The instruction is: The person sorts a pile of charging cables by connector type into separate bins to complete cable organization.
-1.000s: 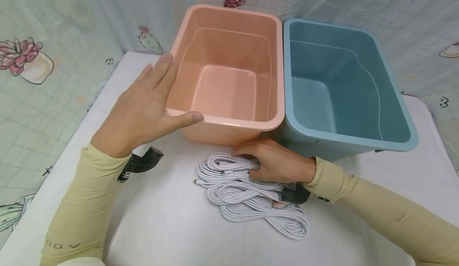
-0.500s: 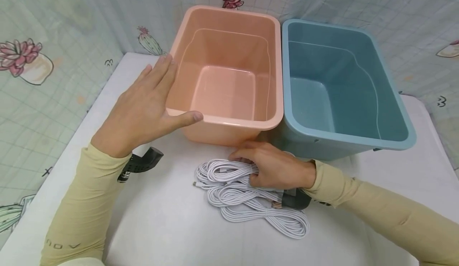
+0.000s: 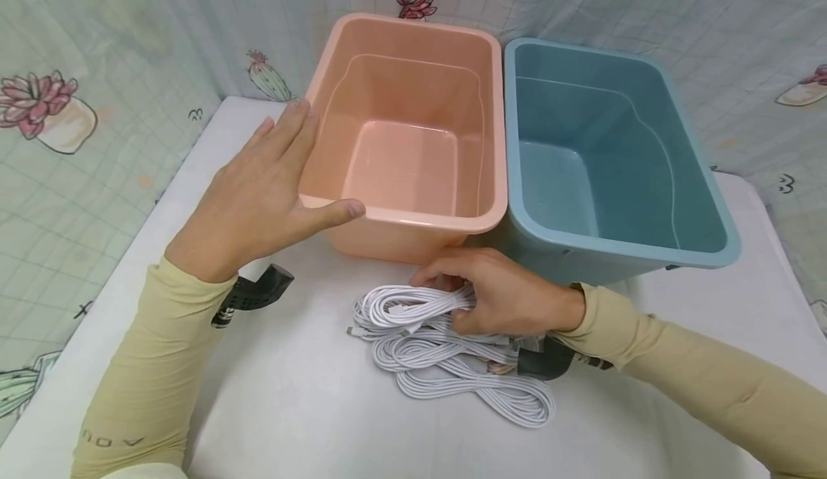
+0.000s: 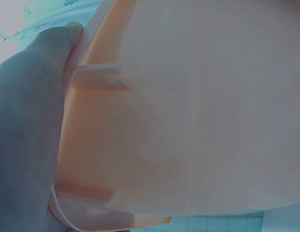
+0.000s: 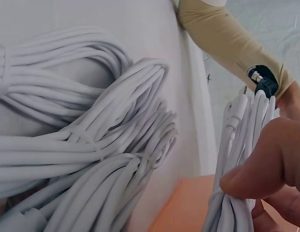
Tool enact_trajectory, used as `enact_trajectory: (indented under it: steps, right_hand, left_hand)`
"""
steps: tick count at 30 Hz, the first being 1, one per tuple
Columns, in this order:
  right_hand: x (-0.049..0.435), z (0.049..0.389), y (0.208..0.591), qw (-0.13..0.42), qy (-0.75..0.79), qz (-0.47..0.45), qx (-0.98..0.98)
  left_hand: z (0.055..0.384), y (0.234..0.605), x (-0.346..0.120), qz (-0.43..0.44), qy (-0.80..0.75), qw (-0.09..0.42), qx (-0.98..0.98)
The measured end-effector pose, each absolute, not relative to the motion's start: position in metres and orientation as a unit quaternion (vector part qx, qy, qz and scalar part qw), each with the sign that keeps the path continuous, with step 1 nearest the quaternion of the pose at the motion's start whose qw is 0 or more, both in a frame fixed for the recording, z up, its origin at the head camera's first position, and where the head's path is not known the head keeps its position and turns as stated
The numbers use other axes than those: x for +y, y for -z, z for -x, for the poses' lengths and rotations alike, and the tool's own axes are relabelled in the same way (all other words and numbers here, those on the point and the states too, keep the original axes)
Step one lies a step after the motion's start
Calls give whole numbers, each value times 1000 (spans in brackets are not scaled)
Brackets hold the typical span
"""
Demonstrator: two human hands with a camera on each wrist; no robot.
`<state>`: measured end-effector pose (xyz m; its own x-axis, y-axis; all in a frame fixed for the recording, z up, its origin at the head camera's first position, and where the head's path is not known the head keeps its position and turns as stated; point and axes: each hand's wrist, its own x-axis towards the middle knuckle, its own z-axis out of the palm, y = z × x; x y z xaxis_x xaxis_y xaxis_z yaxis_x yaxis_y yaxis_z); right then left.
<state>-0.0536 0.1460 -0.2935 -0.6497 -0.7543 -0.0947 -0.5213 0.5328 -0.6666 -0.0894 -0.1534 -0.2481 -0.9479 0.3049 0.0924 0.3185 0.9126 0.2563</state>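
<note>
My right hand (image 3: 500, 289) pinches a coiled white cable (image 5: 235, 159) between thumb and fingers. In the right wrist view that bundle stands apart from the pile of white cable coils (image 5: 101, 111), with a metal plug tip at its upper end. From the head view, the held coil (image 3: 413, 304) overlaps the top of the pile (image 3: 478, 375), just in front of the bins. My left hand (image 3: 252, 184) lies with straight fingers over the left front corner of the pink bin (image 3: 403, 220). The left wrist view shows that hand against the rim, beside the bin's outer wall (image 4: 188, 121).
A blue bin (image 3: 627, 245) stands right of the pink one, their rims nearly meeting. Both rest on a white-covered table (image 3: 310, 400). A patterned curtain (image 3: 97, 177) hangs behind and at the sides. Black wrist cameras (image 3: 261, 289) sit under both forearms.
The right hand has lifted the top coil slightly off the pile and shifted a little right. The left hand keeps its place on the pink bin. The view has turned slightly.
</note>
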Motion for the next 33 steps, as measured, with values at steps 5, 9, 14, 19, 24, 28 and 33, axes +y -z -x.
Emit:
enact_trajectory:
  steps: [5,9,14,19,24,28,33]
  right_hand:
    - [149,52,285,190,336,383,839]
    - [149,50,278,183,346,394,832]
    - [150,47,269,185,342,395,832]
    - [153,40,261,185,337,398,833]
    - [157,35,256,176,334,397,837]
    - [159,32,254,173,336,396,837]
    - [161,31,249,162,342,411,830]
  left_hand:
    - [90,248,-153,159,136,25,-977]
    - [91,247,-154,160,137,24,-977]
    - [90,248,-154,160,138,22,-977]
    - [90,249,-153,167,136,22,-976]
    - [91,251,-152,173,133,26,-976]
    - [91,252,-151,173,136,21,-975]
    - [90,252,-152,163,139,16,-977]
